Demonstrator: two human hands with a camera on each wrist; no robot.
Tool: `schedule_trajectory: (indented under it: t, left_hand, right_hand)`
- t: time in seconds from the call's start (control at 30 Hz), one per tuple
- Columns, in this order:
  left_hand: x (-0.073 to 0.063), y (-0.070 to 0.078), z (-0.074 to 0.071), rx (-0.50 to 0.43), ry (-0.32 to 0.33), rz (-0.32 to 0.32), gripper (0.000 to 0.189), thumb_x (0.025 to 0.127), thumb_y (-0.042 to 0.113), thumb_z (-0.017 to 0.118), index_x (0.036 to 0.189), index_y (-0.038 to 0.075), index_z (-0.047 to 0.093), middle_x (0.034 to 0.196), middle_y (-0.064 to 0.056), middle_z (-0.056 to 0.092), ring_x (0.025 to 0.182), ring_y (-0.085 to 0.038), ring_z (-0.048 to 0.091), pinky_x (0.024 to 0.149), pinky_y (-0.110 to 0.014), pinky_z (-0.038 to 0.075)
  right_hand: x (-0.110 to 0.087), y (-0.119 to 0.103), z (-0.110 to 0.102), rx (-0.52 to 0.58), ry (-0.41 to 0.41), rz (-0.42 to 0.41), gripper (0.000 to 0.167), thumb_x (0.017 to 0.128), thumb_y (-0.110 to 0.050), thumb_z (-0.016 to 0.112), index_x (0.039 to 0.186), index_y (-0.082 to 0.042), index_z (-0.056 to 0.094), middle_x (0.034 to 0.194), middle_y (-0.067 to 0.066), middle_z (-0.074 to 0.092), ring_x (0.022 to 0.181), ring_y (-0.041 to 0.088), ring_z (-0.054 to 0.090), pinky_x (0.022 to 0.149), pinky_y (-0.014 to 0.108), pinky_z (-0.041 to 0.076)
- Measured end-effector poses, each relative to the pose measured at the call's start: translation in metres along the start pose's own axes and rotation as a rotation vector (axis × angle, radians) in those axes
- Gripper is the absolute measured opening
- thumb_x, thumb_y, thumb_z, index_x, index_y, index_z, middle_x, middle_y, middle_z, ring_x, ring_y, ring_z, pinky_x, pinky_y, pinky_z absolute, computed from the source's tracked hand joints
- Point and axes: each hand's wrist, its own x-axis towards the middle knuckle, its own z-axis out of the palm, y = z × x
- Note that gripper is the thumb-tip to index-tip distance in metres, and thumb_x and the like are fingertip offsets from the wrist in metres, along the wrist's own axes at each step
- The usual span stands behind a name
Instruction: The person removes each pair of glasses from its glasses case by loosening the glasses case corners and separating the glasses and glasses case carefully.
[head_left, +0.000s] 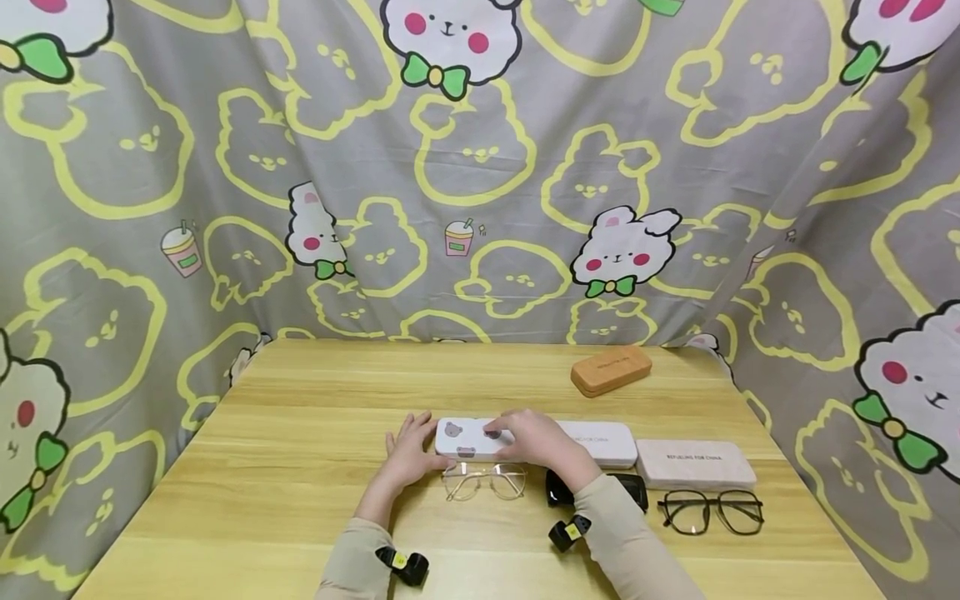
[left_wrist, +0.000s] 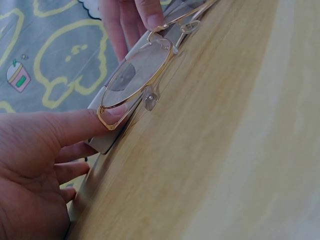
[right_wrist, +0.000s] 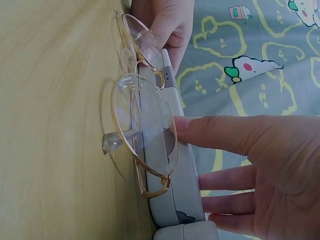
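A white glasses case with bear prints (head_left: 466, 437) lies lengthwise before me, closed. My left hand (head_left: 408, 454) holds its left end, the thumb at the near side and the fingers spread by the end. From the right, my right hand (head_left: 536, 437) grips the same case; its thumb (right_wrist: 215, 131) presses the near side while the fingers reach behind. Just in front of the case, gold-rimmed glasses (head_left: 483, 483) rest on the table. Their clear lenses overlap the case in both wrist views, and neither hand is seen gripping them.
Right of the bear case stand a white lettered case (head_left: 611, 443) and a pale lettered case (head_left: 696, 463). Dark sunglasses (head_left: 632, 490), partly behind the right forearm, and black-framed glasses (head_left: 711, 512) lie nearer. An orange case (head_left: 612, 371) sits farther back. A patterned curtain (head_left: 480, 283) borders the wooden table (head_left: 247, 500).
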Motion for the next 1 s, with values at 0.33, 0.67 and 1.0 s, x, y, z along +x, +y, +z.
schedule_trajectory:
  t: [0.33, 0.67, 1.0]
  left_hand:
    - [0.001, 0.002, -0.001, -0.017, -0.009, -0.008, 0.080, 0.069, 0.020, 0.085, 0.138, 0.001, 0.052, 0.156, -0.021, 0.033, 0.149, -0.045, 0.010, 0.111, -0.072, -0.012]
    - [-0.002, 0.004, -0.010, -0.044, -0.032, -0.012, 0.082, 0.069, 0.022, 0.085, 0.141, 0.003, 0.049, 0.153, -0.023, 0.038, 0.147, -0.047, 0.015, 0.111, -0.073, -0.009]
    - [-0.005, 0.016, -0.025, -0.153, -0.074, -0.032, 0.084, 0.072, 0.019, 0.084, 0.145, 0.004, 0.044, 0.150, -0.023, 0.042, 0.140, -0.045, 0.035, 0.116, -0.062, 0.025]
  right_hand:
    - [-0.003, -0.002, -0.006, 0.000, 0.005, -0.016, 0.043, 0.080, -0.028, 0.079, 0.121, -0.019, 0.069, 0.118, 0.005, 0.069, 0.104, 0.023, 0.067, 0.088, 0.040, 0.055]
    - [-0.008, 0.000, -0.022, 0.049, 0.018, 0.035, 0.054, 0.085, -0.026, 0.075, 0.134, -0.012, 0.059, 0.133, 0.008, 0.063, 0.119, 0.028, 0.062, 0.101, 0.044, 0.050]
    - [-0.013, 0.009, -0.040, 0.077, 0.059, 0.086, 0.055, 0.086, -0.026, 0.074, 0.136, -0.012, 0.057, 0.137, 0.008, 0.060, 0.127, 0.029, 0.057, 0.109, 0.045, 0.044]
